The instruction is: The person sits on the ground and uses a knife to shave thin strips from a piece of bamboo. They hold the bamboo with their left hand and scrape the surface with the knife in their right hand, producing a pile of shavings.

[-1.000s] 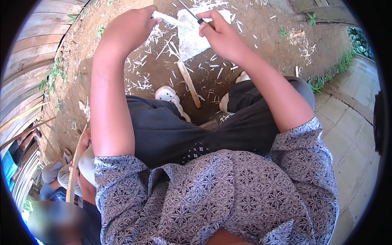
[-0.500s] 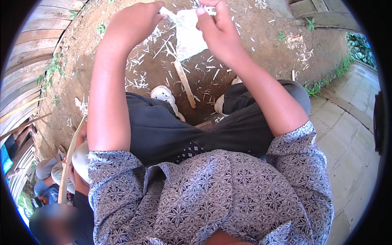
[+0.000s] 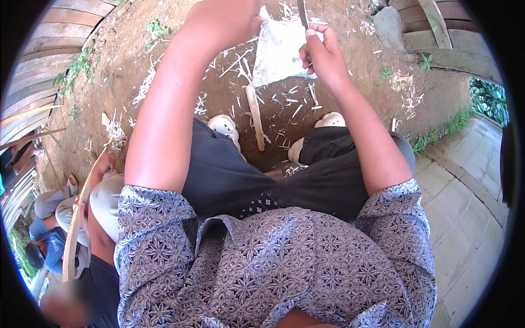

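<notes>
My left hand (image 3: 232,22) is at the top edge, its fingers curled and mostly out of sight, so what it grips cannot be made out. My right hand (image 3: 322,54) is closed on a knife (image 3: 303,13), whose dark narrow blade points up and away with the thumb near its base. Between and below the hands is a whitish crumpled sheet (image 3: 279,57). A flat wooden stick (image 3: 255,117) lies on the ground between my feet, its far end close to the sheet.
Pale shavings (image 3: 147,82) litter the brown dirt (image 3: 180,38). A person (image 3: 104,218) sits at the left with a long wooden strip (image 3: 76,229); others sit behind. Wooden boards (image 3: 65,41) line the left edge. Grey paving (image 3: 459,218) runs along the right.
My left hand has moved right and farther up, partly out of view. My right hand has shifted right and lower, and the knife blade now shows upright. The view has moved slightly.
</notes>
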